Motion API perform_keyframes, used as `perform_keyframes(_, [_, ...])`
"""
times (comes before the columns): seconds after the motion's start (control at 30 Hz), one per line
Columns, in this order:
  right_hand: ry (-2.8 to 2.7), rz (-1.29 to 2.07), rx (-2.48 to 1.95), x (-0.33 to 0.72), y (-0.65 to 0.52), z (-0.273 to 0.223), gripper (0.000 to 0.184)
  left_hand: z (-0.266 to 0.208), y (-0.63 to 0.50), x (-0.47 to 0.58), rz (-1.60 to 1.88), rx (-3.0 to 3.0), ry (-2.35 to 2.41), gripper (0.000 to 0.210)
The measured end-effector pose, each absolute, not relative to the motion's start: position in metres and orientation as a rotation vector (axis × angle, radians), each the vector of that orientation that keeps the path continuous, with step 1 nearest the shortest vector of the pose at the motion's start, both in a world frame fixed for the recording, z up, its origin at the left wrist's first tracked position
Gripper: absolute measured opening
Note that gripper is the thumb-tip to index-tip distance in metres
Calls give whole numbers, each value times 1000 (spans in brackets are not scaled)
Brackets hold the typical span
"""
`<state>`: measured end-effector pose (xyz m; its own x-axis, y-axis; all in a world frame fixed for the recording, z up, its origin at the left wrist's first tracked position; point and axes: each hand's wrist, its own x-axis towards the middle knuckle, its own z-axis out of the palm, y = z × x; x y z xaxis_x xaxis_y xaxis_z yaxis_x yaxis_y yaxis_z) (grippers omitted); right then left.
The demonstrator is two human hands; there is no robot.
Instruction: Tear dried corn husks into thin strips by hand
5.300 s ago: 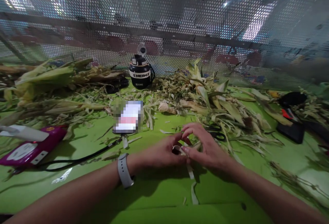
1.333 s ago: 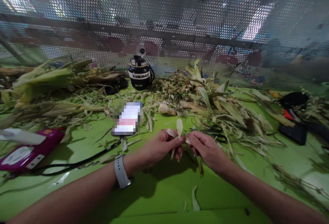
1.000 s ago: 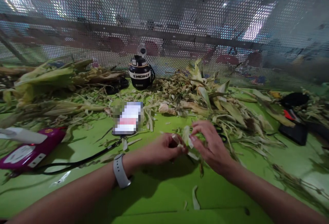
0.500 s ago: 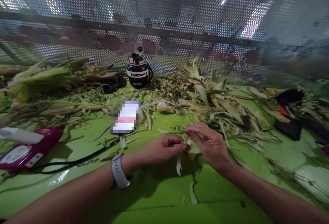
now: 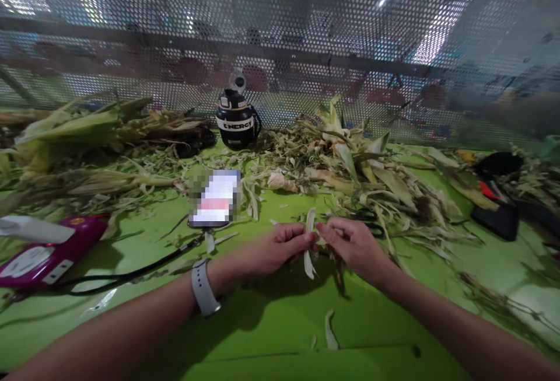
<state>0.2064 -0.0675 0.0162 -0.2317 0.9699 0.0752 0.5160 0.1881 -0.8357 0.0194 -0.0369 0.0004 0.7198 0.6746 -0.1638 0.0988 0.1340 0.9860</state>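
Note:
Low over the green table (image 5: 271,334), both my hands are close together in the middle of the view. My left hand (image 5: 284,247) pinches a pale strip of corn husk (image 5: 310,220), which sticks up above the thumb and hangs below it. My right hand (image 5: 354,247) is closed, its fingertips pinching another bit of husk (image 5: 322,242) just beside the left thumb. Thin brownish fibres (image 5: 340,282) dangle under the right hand. A loose curled husk strip (image 5: 331,329) lies on the table below. Black looped handles (image 5: 375,228), perhaps scissors, lie behind my right hand.
Heaps of leafy stalks and husks (image 5: 394,182) cover the back and left. A black bottle (image 5: 236,127) stands by the perforated metal screen (image 5: 280,31). A phone (image 5: 215,197) and a purple power strip (image 5: 52,252) with a black cord lie left; a dark flat object (image 5: 496,217) lies right.
My right hand has moved slightly down and right, and its fingers sit lower. The pale strip in my left hand now stands upright above the thumb.

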Motion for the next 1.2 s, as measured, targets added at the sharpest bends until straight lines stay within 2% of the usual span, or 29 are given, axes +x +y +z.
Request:
perform_keyframes(0.13, [-1797,893,-1406,203,-67,12,43,2,-35,18,433,1421,698,33])
perform_keyframes(0.23, [-1688,1010,-1417,208,-64,13,38,7,-37,18,460,1301,736,30])
perform_keyframes(0.4, [-1304,1150,-1376,216,-60,14,30,10,-39,23,700,980,746,32])
perform_keyframes(0.57, [-1530,1441,-1396,198,-71,18,22,0,-46,28,849,853,705,25])
perform_keyframes(0.73, [-1466,1672,-1301,185,-76,8,35,-6,-54,31,817,884,688,27])
perform_keyframes(0.83, [-1465,1669,-1228,188,-74,0,40,-4,-52,31,844,947,703,27])
perform_keyframes(1.2, [-1542,1645,-1275,194,-74,6,36,1,-43,26,907,864,696,18])
